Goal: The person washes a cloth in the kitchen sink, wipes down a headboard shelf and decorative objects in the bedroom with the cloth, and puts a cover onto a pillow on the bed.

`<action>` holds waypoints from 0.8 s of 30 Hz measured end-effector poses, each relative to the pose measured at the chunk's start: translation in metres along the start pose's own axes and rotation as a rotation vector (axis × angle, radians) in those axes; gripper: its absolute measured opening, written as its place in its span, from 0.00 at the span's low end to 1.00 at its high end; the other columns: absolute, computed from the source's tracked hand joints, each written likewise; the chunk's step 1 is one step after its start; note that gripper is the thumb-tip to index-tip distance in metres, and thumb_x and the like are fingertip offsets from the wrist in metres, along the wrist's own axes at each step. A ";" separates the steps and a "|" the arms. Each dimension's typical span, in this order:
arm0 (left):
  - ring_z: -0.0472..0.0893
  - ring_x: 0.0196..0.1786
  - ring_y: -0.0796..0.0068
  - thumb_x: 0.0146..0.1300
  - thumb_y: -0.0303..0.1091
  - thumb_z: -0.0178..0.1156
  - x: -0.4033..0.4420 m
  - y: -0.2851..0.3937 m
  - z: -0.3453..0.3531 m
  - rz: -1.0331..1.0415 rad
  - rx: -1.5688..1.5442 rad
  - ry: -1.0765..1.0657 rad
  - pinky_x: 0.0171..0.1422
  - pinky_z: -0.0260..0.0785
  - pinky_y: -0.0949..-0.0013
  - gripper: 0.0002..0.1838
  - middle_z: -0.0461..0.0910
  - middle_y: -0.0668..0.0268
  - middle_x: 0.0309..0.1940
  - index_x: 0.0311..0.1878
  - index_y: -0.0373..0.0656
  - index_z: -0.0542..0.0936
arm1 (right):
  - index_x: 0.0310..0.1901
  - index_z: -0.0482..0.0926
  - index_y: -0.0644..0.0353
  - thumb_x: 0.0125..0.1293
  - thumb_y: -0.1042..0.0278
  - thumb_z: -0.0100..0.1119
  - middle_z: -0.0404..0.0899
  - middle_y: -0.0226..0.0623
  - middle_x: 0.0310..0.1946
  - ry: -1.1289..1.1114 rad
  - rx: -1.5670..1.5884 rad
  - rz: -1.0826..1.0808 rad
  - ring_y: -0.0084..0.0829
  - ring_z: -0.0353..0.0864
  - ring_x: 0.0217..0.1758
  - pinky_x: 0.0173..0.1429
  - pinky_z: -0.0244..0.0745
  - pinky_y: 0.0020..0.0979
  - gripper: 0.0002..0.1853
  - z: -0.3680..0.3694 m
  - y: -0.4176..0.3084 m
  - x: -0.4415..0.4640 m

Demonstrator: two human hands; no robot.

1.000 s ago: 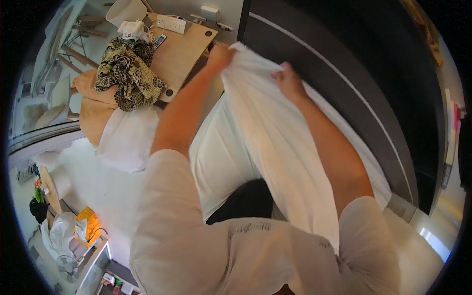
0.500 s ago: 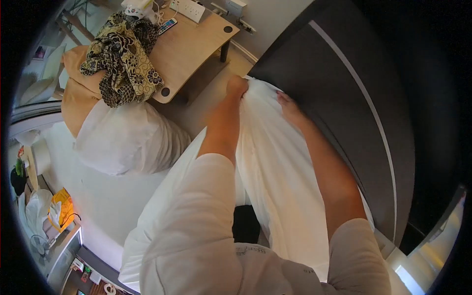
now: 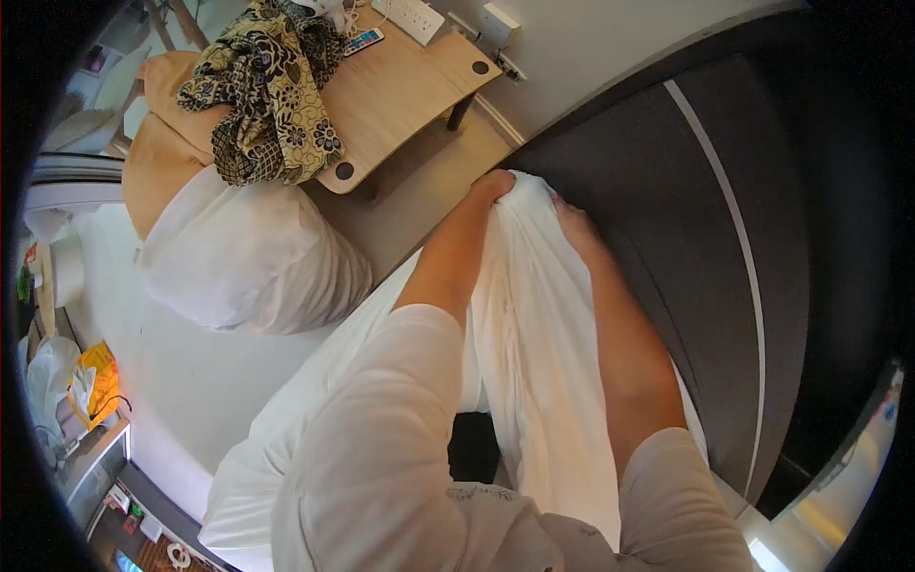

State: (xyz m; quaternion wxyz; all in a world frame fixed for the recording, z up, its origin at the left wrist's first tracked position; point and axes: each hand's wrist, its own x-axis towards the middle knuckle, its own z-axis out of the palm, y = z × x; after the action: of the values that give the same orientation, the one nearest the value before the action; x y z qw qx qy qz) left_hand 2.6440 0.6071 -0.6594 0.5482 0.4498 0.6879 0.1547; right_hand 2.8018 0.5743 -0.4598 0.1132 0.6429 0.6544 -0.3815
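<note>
A long white cloth [image 3: 543, 353] hangs from both hands down toward my body, with more of it spread below at the left. My left hand [image 3: 495, 185] is closed on the cloth's top left edge. At the top right edge, my right hand [image 3: 574, 221] has its fingers wrapped over the fabric, with the fingertips partly hidden. Both hands are close together, beside the dark panel with a light stripe [image 3: 658, 238]. The bunched top of the cloth lies between them.
A low wooden table [image 3: 410, 95] at the upper left bears a patterned cloth [image 3: 276, 95], a remote [image 3: 364, 41] and a power strip [image 3: 410, 17]. Beside it are a stuffed white bag [image 3: 248, 253] and a tan cushion [image 3: 167, 143]. An orange bag [image 3: 95, 381] sits at far left.
Both hands have come down and closer together with the cloth, whose top is now bunched near the dark panel's corner. The view has shifted, showing more of the panel.
</note>
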 end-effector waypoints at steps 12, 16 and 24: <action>0.79 0.47 0.54 0.65 0.40 0.43 -0.152 0.036 -0.011 0.453 -0.482 -0.142 0.53 0.70 0.59 0.19 0.78 0.51 0.48 0.53 0.43 0.77 | 0.63 0.66 0.62 0.68 0.46 0.46 0.66 0.37 0.63 -0.120 0.832 -0.013 0.28 0.63 0.66 0.68 0.54 0.28 0.31 -0.066 0.005 -0.137; 0.77 0.50 0.46 0.65 0.39 0.41 -0.245 0.064 -0.032 0.342 0.053 0.119 0.56 0.67 0.51 0.20 0.77 0.45 0.48 0.55 0.45 0.74 | 0.61 0.69 0.60 0.67 0.51 0.48 0.70 0.37 0.60 0.146 0.539 -0.279 0.29 0.67 0.62 0.66 0.58 0.28 0.27 -0.055 -0.011 -0.102; 0.78 0.49 0.49 0.65 0.38 0.41 -0.259 0.054 -0.036 0.342 0.128 0.195 0.54 0.68 0.53 0.19 0.78 0.44 0.43 0.49 0.40 0.78 | 0.54 0.75 0.62 0.65 0.50 0.48 0.75 0.44 0.54 -0.369 0.175 0.086 0.38 0.75 0.52 0.59 0.67 0.37 0.25 -0.032 -0.006 -0.025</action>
State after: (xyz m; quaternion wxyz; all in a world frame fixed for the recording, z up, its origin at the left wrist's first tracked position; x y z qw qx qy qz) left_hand 2.6349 0.4426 -0.4500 0.4151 0.5768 0.6598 0.2444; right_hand 2.8107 0.5766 -0.4200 0.1913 0.5968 0.5589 -0.5431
